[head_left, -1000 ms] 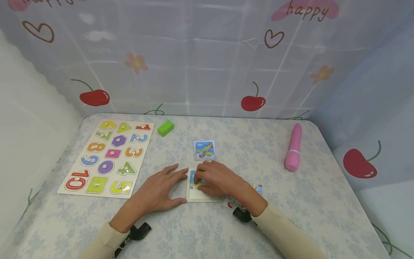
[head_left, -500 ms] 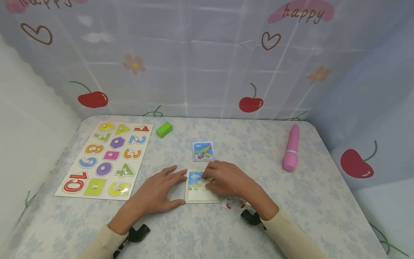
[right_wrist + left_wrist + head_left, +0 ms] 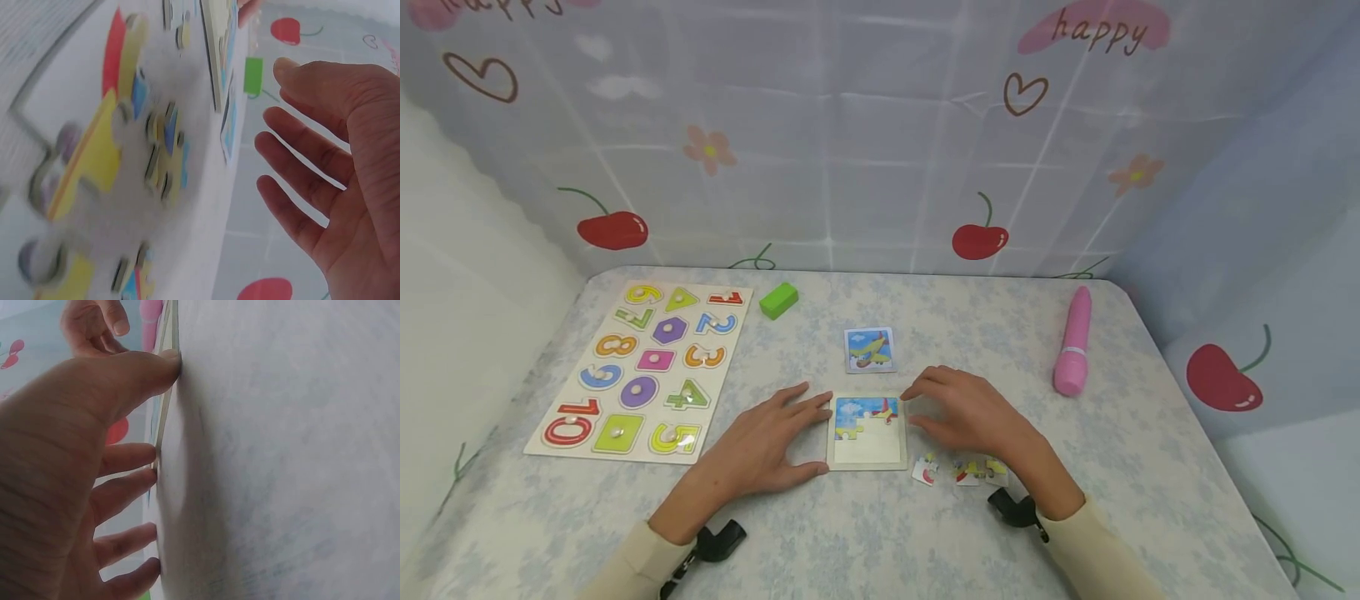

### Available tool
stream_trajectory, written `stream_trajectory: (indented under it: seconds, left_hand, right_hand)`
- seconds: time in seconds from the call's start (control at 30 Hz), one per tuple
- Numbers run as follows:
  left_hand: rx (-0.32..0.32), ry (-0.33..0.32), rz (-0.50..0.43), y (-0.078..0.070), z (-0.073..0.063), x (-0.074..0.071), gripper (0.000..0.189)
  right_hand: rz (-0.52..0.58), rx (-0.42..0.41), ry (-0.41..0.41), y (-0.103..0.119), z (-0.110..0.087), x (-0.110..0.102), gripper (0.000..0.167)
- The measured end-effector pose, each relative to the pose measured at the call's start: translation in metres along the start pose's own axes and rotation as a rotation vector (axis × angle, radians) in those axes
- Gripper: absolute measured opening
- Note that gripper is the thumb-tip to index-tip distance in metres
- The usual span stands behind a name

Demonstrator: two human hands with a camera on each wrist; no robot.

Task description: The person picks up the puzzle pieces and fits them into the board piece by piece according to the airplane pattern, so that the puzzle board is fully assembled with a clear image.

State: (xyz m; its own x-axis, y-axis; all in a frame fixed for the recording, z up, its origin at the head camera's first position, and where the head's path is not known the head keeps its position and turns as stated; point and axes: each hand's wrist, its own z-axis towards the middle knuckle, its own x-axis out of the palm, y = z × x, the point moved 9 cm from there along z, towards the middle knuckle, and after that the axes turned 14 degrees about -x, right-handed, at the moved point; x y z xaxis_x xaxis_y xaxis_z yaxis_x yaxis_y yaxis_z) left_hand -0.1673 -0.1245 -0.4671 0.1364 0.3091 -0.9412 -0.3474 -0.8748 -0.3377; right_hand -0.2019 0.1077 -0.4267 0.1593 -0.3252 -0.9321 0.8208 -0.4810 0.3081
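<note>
A small jigsaw tray [image 3: 868,455] lies flat before me. Blue-and-yellow pieces [image 3: 852,410] fill its upper left, and a piece with a red plane tail [image 3: 885,408] sits in its upper right corner; the lower part is bare. With thumb and fingertips, my left hand [image 3: 767,442] touches the tray's left edge. Just off the right edge is my right hand [image 3: 976,410], its fingers relaxed and holding nothing, as the right wrist view confirms. Loose jigsaw pieces [image 3: 926,469] lie below it, several also seen in the right wrist view [image 3: 165,147].
Beyond the tray lies a picture card [image 3: 870,350] of a yellow plane. A number and shape board [image 3: 655,392] takes up the left side, with a green block [image 3: 778,301] near its corner. A pink rod-shaped object [image 3: 1073,346] lies at the right.
My right hand has moved right, off the tray, letting go of the red-tailed piece, now visible in the upper right corner. The loose pieces are uncovered. My left hand stays at the tray's edge.
</note>
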Motion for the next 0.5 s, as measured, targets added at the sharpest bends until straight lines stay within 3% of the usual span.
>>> stream_trajectory:
  seconds: [0.5]
  left_hand:
    - [0.003, -0.009, 0.009, -0.002, 0.000, -0.001, 0.072]
  right_hand:
    - [-0.003, 0.051, -0.052, -0.020, -0.034, -0.009, 0.029]
